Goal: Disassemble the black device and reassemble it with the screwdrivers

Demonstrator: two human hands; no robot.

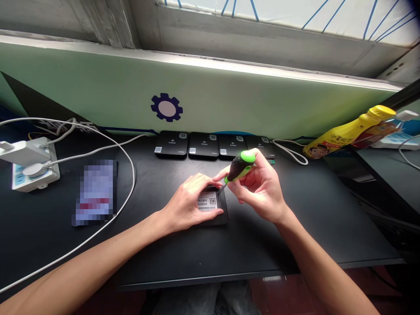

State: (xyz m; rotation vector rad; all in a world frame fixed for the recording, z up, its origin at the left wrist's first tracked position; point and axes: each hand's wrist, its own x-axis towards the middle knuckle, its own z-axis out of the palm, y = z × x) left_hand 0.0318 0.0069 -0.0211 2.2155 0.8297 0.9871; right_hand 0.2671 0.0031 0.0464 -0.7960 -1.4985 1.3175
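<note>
head view: the right hand [262,192] is wrapped round a screwdriver with a black and bright green handle [236,168], fingers and thumb closed on it. the tool's long axis slants, the butt of the handle up and to the right, the thin metal shaft pointing down to the left and ending at the far right part of a flat black plastic box [223,204]. that box lies on the black desk [311,218], label face up, in front of the person. the left hand [187,201] holds it from the left, spread fairly wide, fingers at the far side and thumb across the near part, with the white printed label [204,202] showing between. the hand hides the box's left end, so its long axis cannot be told. beyond, four flat black boxes [203,146] lie in a left-to-right row by the pale green panel [246,105]. a yellow plastic bottle [344,133] is at the far right, a white power strip [49,175] at the left
</note>
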